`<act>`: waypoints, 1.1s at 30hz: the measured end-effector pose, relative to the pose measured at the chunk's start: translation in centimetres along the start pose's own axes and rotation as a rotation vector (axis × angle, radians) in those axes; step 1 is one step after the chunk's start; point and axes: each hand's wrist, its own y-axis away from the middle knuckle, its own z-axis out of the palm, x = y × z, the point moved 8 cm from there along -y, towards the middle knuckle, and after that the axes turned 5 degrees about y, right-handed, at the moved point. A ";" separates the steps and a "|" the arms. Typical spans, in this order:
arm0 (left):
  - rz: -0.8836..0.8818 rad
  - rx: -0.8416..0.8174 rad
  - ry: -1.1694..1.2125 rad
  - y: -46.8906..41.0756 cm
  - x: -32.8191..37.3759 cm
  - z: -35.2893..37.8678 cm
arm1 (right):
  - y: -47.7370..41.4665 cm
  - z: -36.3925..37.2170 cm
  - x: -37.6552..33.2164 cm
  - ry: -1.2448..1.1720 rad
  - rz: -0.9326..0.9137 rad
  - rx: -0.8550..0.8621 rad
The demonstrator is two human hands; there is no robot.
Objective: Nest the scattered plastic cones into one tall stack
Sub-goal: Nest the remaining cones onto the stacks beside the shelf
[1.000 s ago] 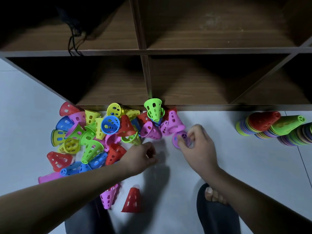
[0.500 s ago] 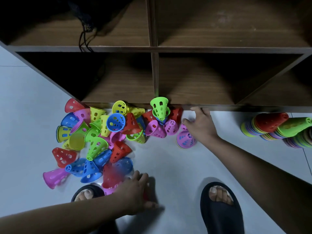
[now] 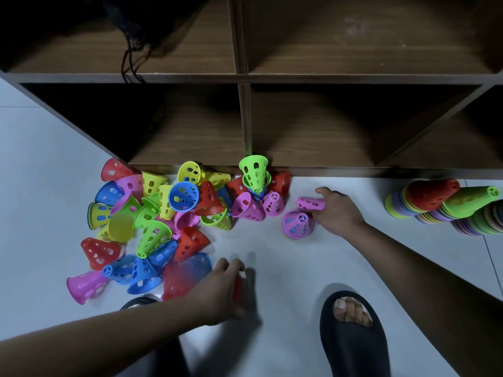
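Note:
A pile of scattered perforated plastic cones (image 3: pixel 163 213) in red, blue, green, yellow and pink lies on the pale floor by the shelf. My right hand (image 3: pixel 337 210) grips a pink cone (image 3: pixel 310 204) held on its side. Just below it stands a short stack topped by a pink cone (image 3: pixel 295 223). My left hand (image 3: pixel 223 289) is curled around a red cone (image 3: pixel 238 285), mostly hidden and blurred, at the pile's lower right edge. Nested stacks (image 3: pixel 441 208) lie on their sides at the far right.
A dark wooden cubby shelf (image 3: pixel 245 121) runs along the back, with black cords (image 3: pixel 130 66) hanging on the left. My foot in a black slipper (image 3: pixel 353 341) is at lower right; another slipper (image 3: pixel 138 303) peeks out under my left arm.
My right hand has drawn a pink cone out of the pile toward the right, beside the short pink-topped stack. My left hand has closed over the red cone near the pile's lower edge.

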 end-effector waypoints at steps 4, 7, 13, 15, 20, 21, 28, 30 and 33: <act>0.004 0.061 0.138 -1.2 1.2 -2.8 | 0.2 -0.2 1.0 -0.031 0.044 -0.011; 0.044 0.175 0.205 -1.8 2.7 -5.6 | 1.8 -2.3 1.0 -0.218 0.099 0.129; 0.167 0.463 0.423 -1.2 6.5 -11.6 | 6.7 -3.9 -1.5 -0.690 -0.017 0.325; 0.205 0.540 0.522 -0.9 7.7 -13.1 | 8.3 -3.7 -2.7 -0.740 -0.106 0.361; 0.270 0.628 0.623 -0.2 10.1 -14.5 | 9.8 0.2 -3.5 -0.647 -0.162 0.232; 0.286 0.635 0.622 -0.1 10.5 -14.5 | 9.8 0.9 -3.3 -0.607 -0.152 0.207; 0.379 0.583 0.514 -0.5 11.7 -12.8 | 9.6 3.2 -3.5 -0.523 -0.243 0.148; 0.387 0.578 0.448 -0.5 11.4 -12.3 | 9.7 3.7 -4.3 -0.509 -0.274 0.130; 0.402 0.548 0.338 -0.8 10.6 -11.3 | 9.8 5.0 -5.7 -0.525 -0.338 0.059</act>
